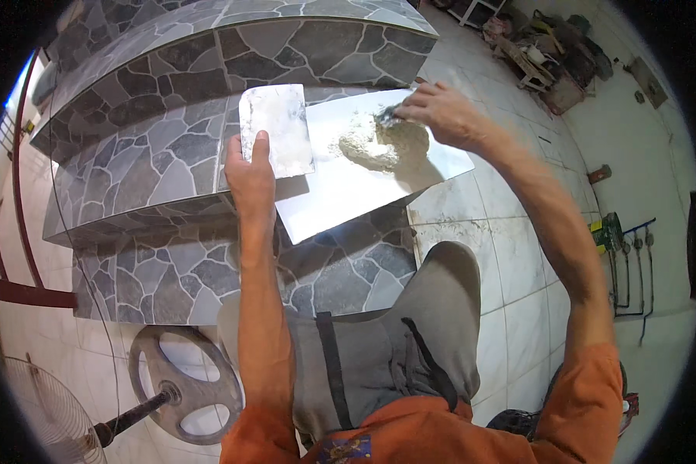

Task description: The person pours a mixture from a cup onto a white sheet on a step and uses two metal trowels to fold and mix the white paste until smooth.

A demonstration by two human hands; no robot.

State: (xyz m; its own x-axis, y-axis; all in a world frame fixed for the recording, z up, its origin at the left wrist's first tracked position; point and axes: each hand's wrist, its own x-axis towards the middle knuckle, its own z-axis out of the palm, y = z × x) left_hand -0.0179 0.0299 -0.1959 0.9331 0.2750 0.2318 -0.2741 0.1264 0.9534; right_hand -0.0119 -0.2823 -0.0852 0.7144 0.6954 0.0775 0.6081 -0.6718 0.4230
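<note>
My left hand (pixel 250 176) is closed around the near edge of a flat white rectangular plate (pixel 280 127), its thumb lying on top. The plate is smeared with pale residue. Under it and to the right, a larger white board (pixel 317 210) rests on the tiled step. A heap of off-white powder or paste (pixel 367 147) lies on that board, with a hollow on its right side. My right hand (pixel 443 116) grips a small scraper (pixel 387 114), its blade at the top of the heap. Fingers hide most of the scraper's handle.
Curved steps (pixel 170 155) with a grey stone pattern rise ahead. A fan base (pixel 184 385) and fan cage (pixel 46 414) are at lower left, by a dark red metal frame (pixel 31 294). Clutter (pixel 545 54) lies at far right; pipes (pixel 634 271) run along the right wall.
</note>
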